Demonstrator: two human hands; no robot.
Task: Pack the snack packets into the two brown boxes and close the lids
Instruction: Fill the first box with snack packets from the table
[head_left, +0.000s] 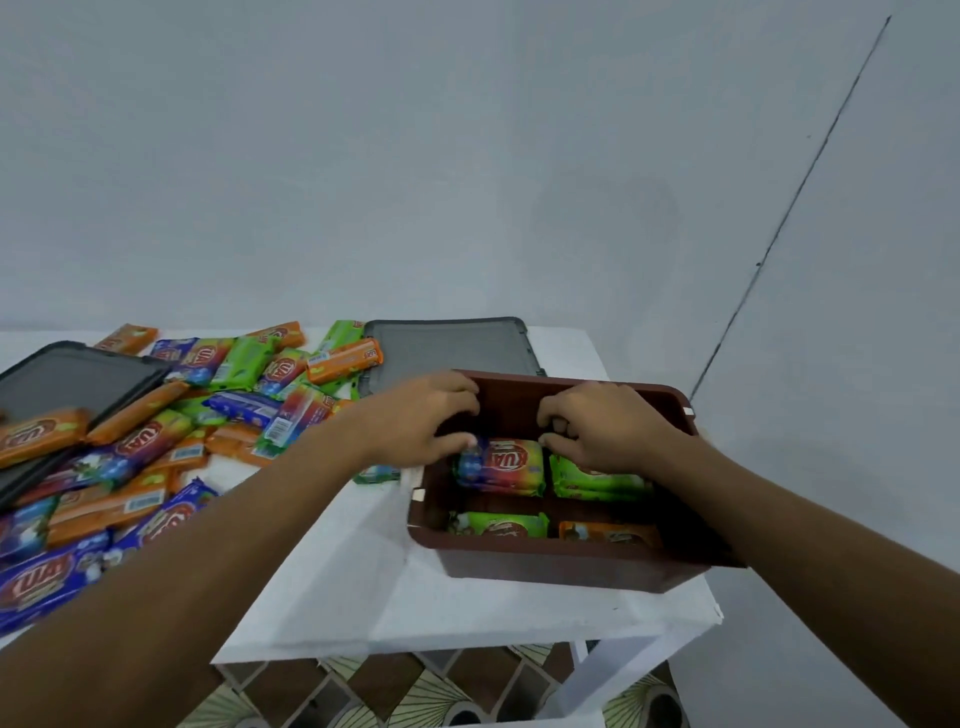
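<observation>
— Brown box (545, 566) filling up?
— Barely: four packets show inside, at the bench's (363, 587) right edge. Fingers of my left hand (415, 415) curl round the rainbow packet (501, 462), those of my right hand (602, 426) round a green packet (592, 480).
— What's left?
— The heap (156, 452) along the left edge. One grey lid (447, 348) lies behind the box, the other lid (62, 379) on the heap. I can't see a second box.
</observation>
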